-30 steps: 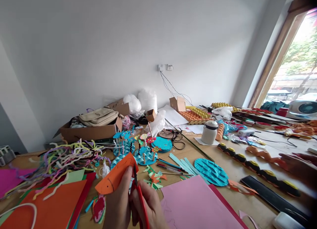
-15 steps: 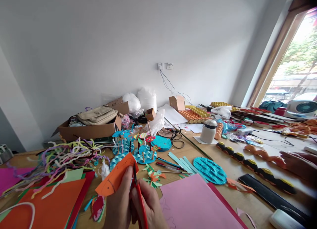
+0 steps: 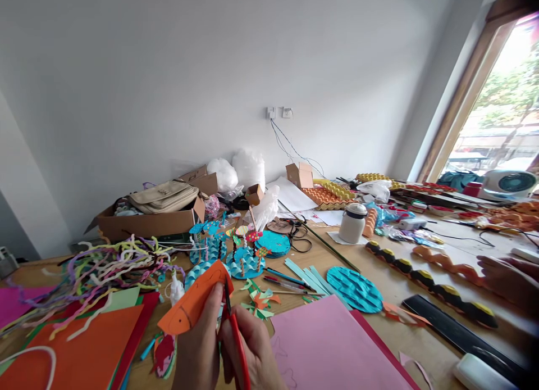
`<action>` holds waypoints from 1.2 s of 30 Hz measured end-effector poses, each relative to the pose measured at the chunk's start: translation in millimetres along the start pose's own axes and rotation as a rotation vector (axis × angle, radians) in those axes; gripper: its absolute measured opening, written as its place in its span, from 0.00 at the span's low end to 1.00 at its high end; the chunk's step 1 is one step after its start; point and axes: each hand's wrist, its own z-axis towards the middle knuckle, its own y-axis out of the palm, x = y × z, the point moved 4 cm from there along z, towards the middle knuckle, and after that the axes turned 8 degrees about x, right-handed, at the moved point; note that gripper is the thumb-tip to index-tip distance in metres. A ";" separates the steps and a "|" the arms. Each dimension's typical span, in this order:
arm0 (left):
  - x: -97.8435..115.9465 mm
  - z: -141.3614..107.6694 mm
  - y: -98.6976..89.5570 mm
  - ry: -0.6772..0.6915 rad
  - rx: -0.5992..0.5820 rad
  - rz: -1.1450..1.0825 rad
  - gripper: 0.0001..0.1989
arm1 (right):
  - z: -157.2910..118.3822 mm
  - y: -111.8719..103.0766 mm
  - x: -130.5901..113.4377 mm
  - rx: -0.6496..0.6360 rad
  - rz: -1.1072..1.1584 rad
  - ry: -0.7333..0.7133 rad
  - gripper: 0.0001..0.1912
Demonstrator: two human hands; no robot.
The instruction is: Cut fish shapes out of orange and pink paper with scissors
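Observation:
My left hand [image 3: 200, 345] pinches a piece of orange paper [image 3: 185, 308] that carries a drawn fish outline with a dot for an eye. In my right hand [image 3: 252, 345] is a pair of red-handled scissors [image 3: 239, 350], its dark blades pointing up at the paper's right edge. How far the blades are apart I cannot make out. Both hands are close together above the table's front edge. Below and left of the paper lies a cut-out red and pink paper shape [image 3: 164, 353]. Pink paper [image 3: 328, 345] with pencil outlines lies right of my hands.
Pipe cleaners [image 3: 122, 266] pile up at left behind orange paper sheets [image 3: 80, 345]. Blue bases with small paper fish [image 3: 244, 258], paper scraps [image 3: 259, 300], and a blue disc [image 3: 354, 289] lie ahead. Another person's hand [image 3: 505, 277] rests at far right near painted egg-carton strips [image 3: 425, 280].
The orange paper's left end has shifted slightly left and down. The scissor blades have tilted a little at its right edge. The whole view has moved slightly.

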 end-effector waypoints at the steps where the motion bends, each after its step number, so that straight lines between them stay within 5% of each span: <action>1: 1.9 -0.4 -1.5 0.009 0.043 -0.011 0.13 | -0.2 -0.1 -1.4 0.004 -0.003 -0.001 0.29; 12: -4.5 10.6 -11.1 0.116 0.218 -0.109 0.13 | 0.1 -1.1 0.3 0.008 -0.081 -0.031 0.25; 36: 11.6 7.1 -2.5 0.083 0.148 -0.333 0.07 | -3.5 -6.7 -8.2 -0.076 -0.175 -0.052 0.20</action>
